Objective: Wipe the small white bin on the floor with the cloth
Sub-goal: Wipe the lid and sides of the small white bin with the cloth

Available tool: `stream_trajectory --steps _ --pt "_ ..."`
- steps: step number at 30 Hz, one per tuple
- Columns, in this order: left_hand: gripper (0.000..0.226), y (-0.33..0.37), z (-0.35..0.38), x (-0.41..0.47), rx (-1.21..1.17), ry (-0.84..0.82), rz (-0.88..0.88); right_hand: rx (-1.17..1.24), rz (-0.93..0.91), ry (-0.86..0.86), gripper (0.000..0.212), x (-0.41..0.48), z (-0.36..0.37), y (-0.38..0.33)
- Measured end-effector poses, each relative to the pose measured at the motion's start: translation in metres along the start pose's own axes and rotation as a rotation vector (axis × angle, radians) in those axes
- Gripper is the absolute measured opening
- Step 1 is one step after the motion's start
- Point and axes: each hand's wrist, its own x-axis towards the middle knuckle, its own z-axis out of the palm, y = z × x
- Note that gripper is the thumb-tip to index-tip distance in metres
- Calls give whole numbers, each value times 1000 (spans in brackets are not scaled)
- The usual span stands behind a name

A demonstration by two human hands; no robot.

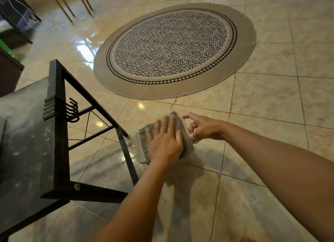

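Note:
The small white bin (141, 152) stands on the tiled floor beside the leg of a black table. A grey cloth (180, 127) lies draped over its top and right side. My left hand (164, 142) presses flat on the cloth, fingers spread, and looks blurred. At the bin's right edge my right hand (202, 128) has its fingers curled, pinching the rim or the cloth's edge there; I cannot tell which. Most of the bin is hidden under the cloth and my hands.
A black metal-framed table (56, 136) with a dark top and hooks on its side stands close to the left of the bin. A round patterned rug (173, 50) lies on the floor beyond. Furniture legs (68, 4) and cables are at the far left.

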Motion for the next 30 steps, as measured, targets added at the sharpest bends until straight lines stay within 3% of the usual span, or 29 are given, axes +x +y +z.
stream_trajectory --steps 2,5,8,12,17,19,22,27,30 --pt "66 -2 -2 2 -2 2 -35 -10 -5 -6 83 -1 0 -1" --pt "63 -1 0 -5 33 -5 171 13 -6 -14 82 -1 0 0" --pt "64 -12 -3 0 27 21 -12 -27 -16 11 88 0 2 -1" --pt "65 -15 -4 -2 62 10 108 -41 -34 5 88 1 4 -2" --pt "65 -51 -6 -12 2 85 -337 -72 -12 35 86 2 6 -5" --pt "65 -28 -1 -33 21 59 -267 -80 -6 27 86 2 5 -7" --pt "66 -3 8 -37 64 8 -11 -92 -5 34 87 -1 7 -10" --pt "71 -24 -6 -16 -48 -69 -185 -67 0 46 85 -3 9 -10" --pt "70 -4 -4 -39 -9 -110 -80 -54 8 22 84 -2 5 -11"
